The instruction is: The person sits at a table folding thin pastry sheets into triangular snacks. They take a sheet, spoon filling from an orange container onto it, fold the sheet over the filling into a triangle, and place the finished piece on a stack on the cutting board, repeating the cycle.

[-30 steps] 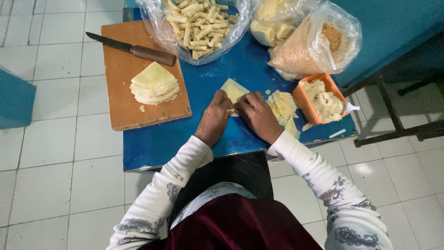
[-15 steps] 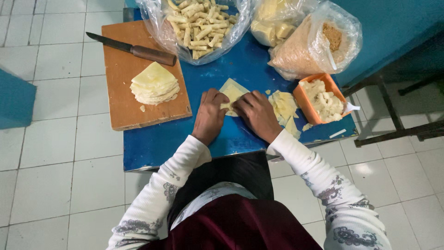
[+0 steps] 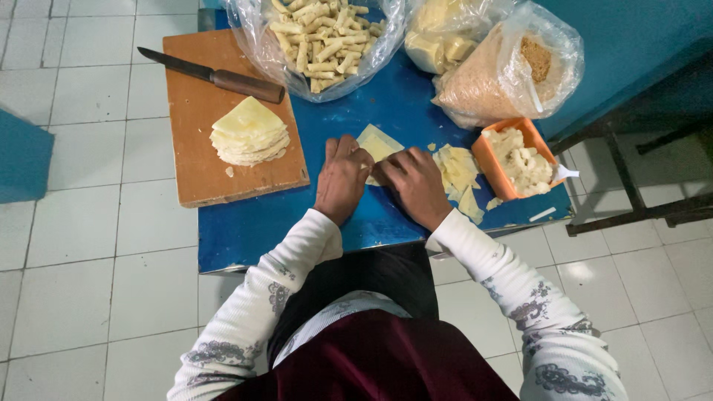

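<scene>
Fingers of the left hand (image 3: pixel 343 177) and right hand (image 3: pixel 414 183) press down on a pale wrapper (image 3: pixel 377 142) at mid-table, seemingly mid-roll; next comes an even push away. Stacked wrappers (image 3: pixel 249 134) lie left.

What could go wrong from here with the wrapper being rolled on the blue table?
1. The orange tub sits near the table's right edge, close to the right hand; a forearm nudge might tip it off.
2. The wrapper under both hands looks thin; the left hand pressing hard could tear it.
3. The knife lies unguarded on the cutting board beside the wrapper stack.
</scene>
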Motion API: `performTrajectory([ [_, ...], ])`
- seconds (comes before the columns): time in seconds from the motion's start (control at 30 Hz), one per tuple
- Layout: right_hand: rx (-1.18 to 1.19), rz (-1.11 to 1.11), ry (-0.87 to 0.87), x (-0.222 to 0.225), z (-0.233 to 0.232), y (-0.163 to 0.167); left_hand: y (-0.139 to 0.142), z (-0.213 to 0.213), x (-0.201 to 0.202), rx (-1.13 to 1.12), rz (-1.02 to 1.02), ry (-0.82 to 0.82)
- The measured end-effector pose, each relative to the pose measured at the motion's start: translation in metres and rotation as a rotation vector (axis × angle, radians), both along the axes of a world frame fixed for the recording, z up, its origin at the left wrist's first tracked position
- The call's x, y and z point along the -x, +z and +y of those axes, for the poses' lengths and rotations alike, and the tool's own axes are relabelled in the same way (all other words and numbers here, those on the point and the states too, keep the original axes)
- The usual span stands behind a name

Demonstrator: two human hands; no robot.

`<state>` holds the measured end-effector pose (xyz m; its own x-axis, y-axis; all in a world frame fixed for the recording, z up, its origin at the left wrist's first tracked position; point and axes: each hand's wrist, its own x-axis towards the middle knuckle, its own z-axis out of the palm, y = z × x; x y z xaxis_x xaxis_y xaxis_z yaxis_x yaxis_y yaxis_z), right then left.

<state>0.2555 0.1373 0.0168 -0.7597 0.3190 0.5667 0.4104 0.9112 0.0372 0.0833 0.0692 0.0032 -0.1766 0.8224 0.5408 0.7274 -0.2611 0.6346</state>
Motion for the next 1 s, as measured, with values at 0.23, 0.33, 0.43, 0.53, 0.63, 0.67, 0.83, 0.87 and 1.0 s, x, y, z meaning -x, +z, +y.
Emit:
performTrajectory([
  [0.23, -0.032, -0.056, -0.076, 0.004, -0.001, -0.004, -0.003, -0.032, -0.005, 0.031, 0.109, 0.014],
  [0.33, 0.004, -0.060, -0.091, 0.008, -0.006, -0.002, -0.008, -0.044, -0.006, -0.044, 0.234, 0.027],
  [0.43, -0.009, -0.107, -0.136, 0.014, -0.005, 0.003, -0.011, -0.047, -0.008, 0.008, 0.284, 0.033],
  [0.53, 0.049, -0.097, -0.114, 0.021, 0.007, 0.016, -0.012, -0.050, -0.009, -0.031, 0.298, 0.039],
  [0.63, 0.266, 0.010, 0.012, 0.024, 0.017, 0.029, -0.012, -0.051, -0.010, -0.051, 0.318, 0.067],
  [0.67, 0.356, 0.055, 0.069, 0.025, 0.019, 0.032, -0.012, -0.051, -0.010, -0.049, 0.309, 0.068],
  [0.83, 0.549, 0.087, 0.099, 0.029, 0.021, 0.042, -0.011, -0.053, -0.010, -0.077, 0.265, 0.047],
  [0.87, 0.572, 0.118, 0.127, 0.031, 0.021, 0.046, -0.011, -0.054, -0.010, -0.073, 0.260, 0.048],
  [1.0, 0.854, 0.058, -0.061, 0.053, 0.047, 0.083, -0.007, -0.055, -0.012, -0.061, 0.249, 0.055],
])
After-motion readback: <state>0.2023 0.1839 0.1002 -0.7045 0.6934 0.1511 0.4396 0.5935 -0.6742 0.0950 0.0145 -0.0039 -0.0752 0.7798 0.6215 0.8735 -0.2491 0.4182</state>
